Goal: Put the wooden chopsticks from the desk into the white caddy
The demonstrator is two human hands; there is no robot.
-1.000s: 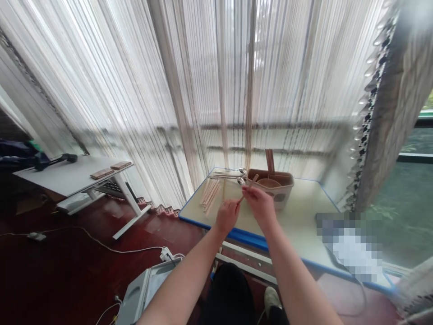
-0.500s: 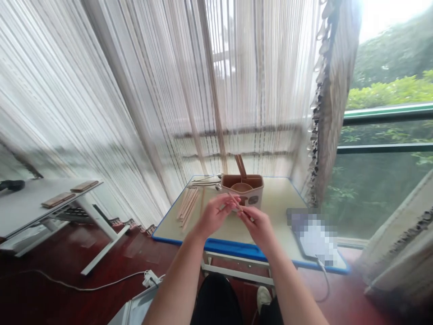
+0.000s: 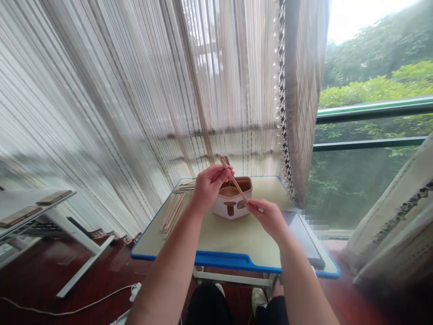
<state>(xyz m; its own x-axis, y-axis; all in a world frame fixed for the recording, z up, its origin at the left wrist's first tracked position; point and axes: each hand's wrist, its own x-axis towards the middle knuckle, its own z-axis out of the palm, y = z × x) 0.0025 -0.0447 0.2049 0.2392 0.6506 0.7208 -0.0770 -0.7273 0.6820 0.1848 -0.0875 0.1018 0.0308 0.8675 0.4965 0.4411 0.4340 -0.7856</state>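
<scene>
Both hands hold one thin wooden chopstick slanted in the air above a small table with a blue rim. My left hand pinches its upper end, raised over a cream holder with a brown inside. My right hand pinches the lower end, nearer to me and to the right of the holder. Several more wooden chopsticks lie loose on the table's left side.
Striped sheer curtains hang right behind the table. A dark flat device lies at the table's right edge. A white desk stands at left, a cable runs over the dark red floor, and a window with greenery is at right.
The view has swung right and the table has drawn nearer. My left hand rose with the chopstick's upper end over the holder, and my right hand moved down to the right.
</scene>
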